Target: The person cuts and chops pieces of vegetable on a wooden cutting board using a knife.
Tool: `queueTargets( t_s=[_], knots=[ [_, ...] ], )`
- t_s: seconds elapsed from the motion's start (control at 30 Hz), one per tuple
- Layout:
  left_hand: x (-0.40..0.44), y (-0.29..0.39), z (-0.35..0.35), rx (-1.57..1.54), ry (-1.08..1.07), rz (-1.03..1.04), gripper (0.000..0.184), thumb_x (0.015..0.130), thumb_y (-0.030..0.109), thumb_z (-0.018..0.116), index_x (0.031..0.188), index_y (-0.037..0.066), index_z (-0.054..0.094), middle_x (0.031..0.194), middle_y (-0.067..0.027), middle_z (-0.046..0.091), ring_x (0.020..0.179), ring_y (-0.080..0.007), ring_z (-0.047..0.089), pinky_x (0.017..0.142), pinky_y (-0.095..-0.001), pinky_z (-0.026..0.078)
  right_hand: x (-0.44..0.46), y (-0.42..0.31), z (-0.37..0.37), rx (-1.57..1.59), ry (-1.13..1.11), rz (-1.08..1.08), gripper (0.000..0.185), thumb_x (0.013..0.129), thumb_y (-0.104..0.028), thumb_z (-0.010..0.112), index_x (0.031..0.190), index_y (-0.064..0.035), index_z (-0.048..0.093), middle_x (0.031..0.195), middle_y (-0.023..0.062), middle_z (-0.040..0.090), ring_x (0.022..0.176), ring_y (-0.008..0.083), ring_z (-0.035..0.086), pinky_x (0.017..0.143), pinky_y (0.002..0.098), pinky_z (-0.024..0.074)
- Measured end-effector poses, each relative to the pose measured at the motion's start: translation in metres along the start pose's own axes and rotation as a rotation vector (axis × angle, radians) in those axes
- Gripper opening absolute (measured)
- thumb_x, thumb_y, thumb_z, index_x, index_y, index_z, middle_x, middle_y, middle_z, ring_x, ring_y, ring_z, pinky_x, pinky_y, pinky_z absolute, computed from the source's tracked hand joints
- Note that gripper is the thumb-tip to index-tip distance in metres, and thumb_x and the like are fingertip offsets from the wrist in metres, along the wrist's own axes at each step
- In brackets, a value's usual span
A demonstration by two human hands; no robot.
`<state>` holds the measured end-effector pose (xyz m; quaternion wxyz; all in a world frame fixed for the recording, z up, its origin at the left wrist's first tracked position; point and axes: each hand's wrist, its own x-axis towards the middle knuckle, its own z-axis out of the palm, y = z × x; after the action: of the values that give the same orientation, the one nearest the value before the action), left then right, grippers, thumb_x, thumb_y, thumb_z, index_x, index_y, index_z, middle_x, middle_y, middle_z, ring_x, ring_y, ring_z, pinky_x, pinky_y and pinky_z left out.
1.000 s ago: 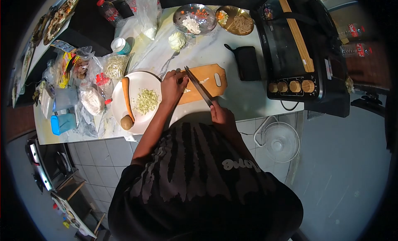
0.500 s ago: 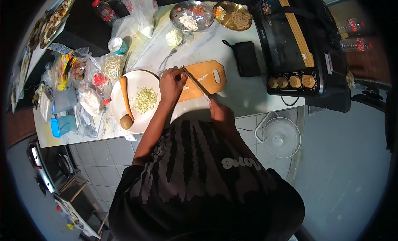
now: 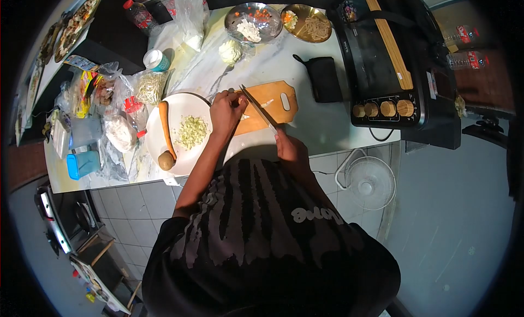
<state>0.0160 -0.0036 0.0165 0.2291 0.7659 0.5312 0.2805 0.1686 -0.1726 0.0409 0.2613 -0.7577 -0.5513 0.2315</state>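
Observation:
My right hand (image 3: 291, 148) is closed round the handle of a knife (image 3: 258, 108), whose blade slants up and left over the wooden cutting board (image 3: 277, 116). At the board's left side, my left hand (image 3: 226, 111) has its fingers drawn together beside the blade tip; what they grip is too small to make out. Small white pieces (image 3: 267, 103) lie on the board. Left of my left hand, a white plate (image 3: 188, 162) holds chopped pale-green pieces (image 3: 192, 132), a carrot (image 3: 166, 126) and a round brown item (image 3: 166, 160).
Behind the board are a cabbage-like piece (image 3: 230, 52), two metal plates (image 3: 269, 37) (image 3: 321, 37) with food and a black pouch (image 3: 323, 79). A black oven (image 3: 382, 71) stands right. Bagged food (image 3: 150, 87) and a blue container (image 3: 83, 165) are at left.
The camera view has shifted slightly. The knife blade has moved a little to the left, nearer the fingers of my left hand. Both hands keep nearly the same pose.

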Motion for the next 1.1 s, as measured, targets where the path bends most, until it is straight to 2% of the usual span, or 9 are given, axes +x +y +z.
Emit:
queueTargets(
  t_s=[0.33, 0.4, 0.53, 0.63, 0.7, 0.83, 1.03, 1.1],
  knots=[
    [0.001, -0.001, 0.002, 0.021, 0.024, 0.021, 0.018, 0.082, 0.025, 0.072, 0.085, 0.007, 0.075, 0.073, -0.0086, 0.062, 0.077, -0.0272, 0.062, 0.067, -0.0407, 0.051, 0.002, -0.001, -0.001, -0.002, -0.075, 0.072, 0.027, 0.100, -0.022, 0.052, 0.121, -0.0074, 0.061, 0.085, 0.0220, 0.066, 0.080, 0.0433, 0.064, 0.068, 0.0510, 0.0488],
    [0.001, 0.000, 0.002, -0.015, 0.004, -0.022, 0.024, 0.081, 0.028, 0.072, 0.087, 0.005, 0.075, 0.076, -0.0128, 0.062, 0.077, -0.0308, 0.062, 0.070, -0.0418, 0.050, 0.003, -0.001, 0.001, -0.013, -0.082, 0.115, 0.029, 0.100, -0.023, 0.052, 0.123, -0.0086, 0.062, 0.084, 0.0227, 0.066, 0.079, 0.0427, 0.065, 0.067, 0.0511, 0.0492],
    [0.001, 0.000, 0.002, -0.020, -0.004, -0.036, 0.023, 0.082, 0.028, 0.072, 0.088, 0.006, 0.075, 0.075, -0.0127, 0.061, 0.077, -0.0307, 0.061, 0.070, -0.0418, 0.050, 0.003, 0.008, 0.010, -0.011, -0.081, 0.117, 0.029, 0.100, -0.023, 0.052, 0.123, -0.0094, 0.063, 0.083, 0.0241, 0.065, 0.078, 0.0425, 0.065, 0.067, 0.0518, 0.0495],
    [0.002, -0.001, 0.006, -0.021, 0.042, 0.005, 0.022, 0.082, 0.028, 0.072, 0.086, 0.006, 0.075, 0.074, -0.0126, 0.061, 0.076, -0.0309, 0.061, 0.070, -0.0420, 0.050, 0.003, 0.006, 0.012, 0.029, 0.024, 0.046, 0.029, 0.100, -0.024, 0.052, 0.123, -0.0096, 0.064, 0.081, 0.0246, 0.065, 0.078, 0.0421, 0.066, 0.067, 0.0521, 0.0498],
    [0.002, -0.001, 0.006, -0.004, 0.056, 0.029, 0.023, 0.081, 0.028, 0.072, 0.084, 0.005, 0.074, 0.074, -0.0123, 0.061, 0.075, -0.0310, 0.060, 0.070, -0.0423, 0.050, 0.005, 0.002, 0.007, -0.025, -0.068, 0.113, 0.031, 0.102, -0.027, 0.048, 0.126, -0.0111, 0.061, 0.092, 0.0241, 0.067, 0.087, 0.0431, 0.066, 0.074, 0.0495, 0.0521],
    [0.003, 0.000, 0.005, 0.011, 0.056, 0.037, 0.023, 0.081, 0.027, 0.071, 0.081, 0.004, 0.073, 0.074, -0.0121, 0.061, 0.074, -0.0307, 0.060, 0.069, -0.0422, 0.050, 0.006, -0.002, 0.001, -0.041, -0.094, 0.145, 0.031, 0.103, -0.027, 0.048, 0.128, -0.0131, 0.060, 0.094, 0.0236, 0.067, 0.089, 0.0432, 0.066, 0.076, 0.0489, 0.0522],
    [0.002, 0.002, 0.002, -0.053, -0.011, -0.008, 0.021, 0.081, 0.025, 0.073, 0.087, 0.006, 0.072, 0.074, -0.0101, 0.061, 0.077, -0.0289, 0.060, 0.070, -0.0415, 0.049, 0.006, 0.003, 0.002, 0.005, -0.035, 0.110, 0.032, 0.103, -0.026, 0.046, 0.130, -0.0143, 0.058, 0.095, 0.0236, 0.067, 0.090, 0.0437, 0.065, 0.076, 0.0488, 0.0519],
    [0.003, 0.000, 0.001, -0.061, -0.040, -0.019, 0.023, 0.080, 0.026, 0.075, 0.094, 0.008, 0.074, 0.074, -0.0086, 0.060, 0.078, -0.0279, 0.059, 0.071, -0.0407, 0.049, 0.006, 0.005, 0.003, -0.022, -0.070, 0.135, 0.032, 0.103, -0.026, 0.047, 0.130, -0.0138, 0.058, 0.094, 0.0237, 0.067, 0.090, 0.0436, 0.065, 0.076, 0.0485, 0.0521]
  ],
)
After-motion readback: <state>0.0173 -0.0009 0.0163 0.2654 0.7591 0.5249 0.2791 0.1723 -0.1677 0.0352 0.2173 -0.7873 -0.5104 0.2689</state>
